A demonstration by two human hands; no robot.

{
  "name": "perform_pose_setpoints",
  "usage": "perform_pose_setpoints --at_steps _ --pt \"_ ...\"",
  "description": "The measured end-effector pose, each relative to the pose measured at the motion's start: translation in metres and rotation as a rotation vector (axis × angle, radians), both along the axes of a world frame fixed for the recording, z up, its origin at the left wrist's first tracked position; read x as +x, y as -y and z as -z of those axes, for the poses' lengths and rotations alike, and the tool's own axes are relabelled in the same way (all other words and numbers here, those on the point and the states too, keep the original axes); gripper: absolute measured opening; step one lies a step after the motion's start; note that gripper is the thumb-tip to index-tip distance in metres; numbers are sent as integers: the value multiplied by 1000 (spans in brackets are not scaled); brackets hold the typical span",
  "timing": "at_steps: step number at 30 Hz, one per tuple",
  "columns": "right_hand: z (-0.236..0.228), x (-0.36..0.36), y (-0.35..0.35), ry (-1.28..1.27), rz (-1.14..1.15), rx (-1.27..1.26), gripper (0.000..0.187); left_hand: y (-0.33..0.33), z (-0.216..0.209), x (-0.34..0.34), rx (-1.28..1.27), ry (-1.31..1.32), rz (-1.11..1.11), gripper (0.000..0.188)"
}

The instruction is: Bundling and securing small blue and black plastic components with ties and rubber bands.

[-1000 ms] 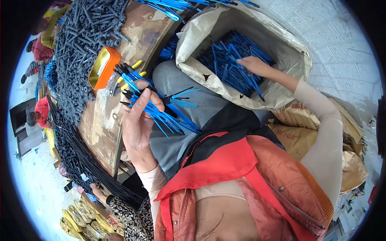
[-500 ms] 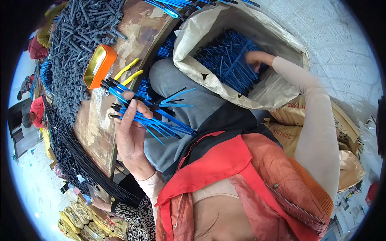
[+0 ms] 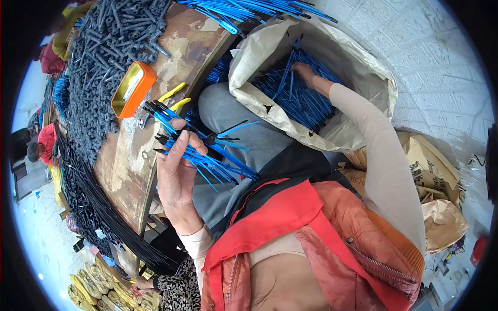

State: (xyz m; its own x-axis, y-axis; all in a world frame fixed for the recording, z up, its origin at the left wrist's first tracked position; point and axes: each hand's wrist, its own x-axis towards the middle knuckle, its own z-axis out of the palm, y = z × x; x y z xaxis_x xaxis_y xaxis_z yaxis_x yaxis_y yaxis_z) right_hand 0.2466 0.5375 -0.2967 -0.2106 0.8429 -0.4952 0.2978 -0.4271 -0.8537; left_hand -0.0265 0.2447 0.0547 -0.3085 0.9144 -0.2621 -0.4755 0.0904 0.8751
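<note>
My left hand, raised near the table edge, is closed round a bundle of thin blue rods with black tips. A few rods in it splay out to the right. At the right, my right hand reaches into an open whitish woven sack. Its fingers are curled round some blue rods at the top of the pile inside; how many they hold is hidden. Yellow-handled pliers lie on the table just beyond my left hand.
On the wooden table stand an orange tin and a heap of grey plastic parts. Blue rods overhang its far end. Long black rods lie along the left side. Brown paper sacks sit at my right. Another person's sleeve shows below.
My right hand has moved left and farther away inside the sack, and some rods there now tilt up by its fingers. My left hand keeps the bundle, nearly unmoved.
</note>
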Motion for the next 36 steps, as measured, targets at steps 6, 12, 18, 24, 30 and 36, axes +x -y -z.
perform_pose_setpoints --at_steps 6,12,18,24,30,36 --pt "-89 -2 54 -472 -81 -191 21 0 -5 -6 0 -103 10 23" --pt "-236 26 123 -201 -297 514 15 -44 10 23 42 -351 -9 21" --pt "-350 -4 134 -233 -501 687 14 -62 -10 57 192 -264 113 43" --pt "-362 -47 142 -218 -763 762 21 -67 -27 48 365 -256 -128 19" --pt "-373 -82 143 -265 -853 760 24 -65 -52 55 286 -324 -383 13" --pt "-389 -81 141 -186 -809 848 26 -59 -42 41 329 -532 -359 17"
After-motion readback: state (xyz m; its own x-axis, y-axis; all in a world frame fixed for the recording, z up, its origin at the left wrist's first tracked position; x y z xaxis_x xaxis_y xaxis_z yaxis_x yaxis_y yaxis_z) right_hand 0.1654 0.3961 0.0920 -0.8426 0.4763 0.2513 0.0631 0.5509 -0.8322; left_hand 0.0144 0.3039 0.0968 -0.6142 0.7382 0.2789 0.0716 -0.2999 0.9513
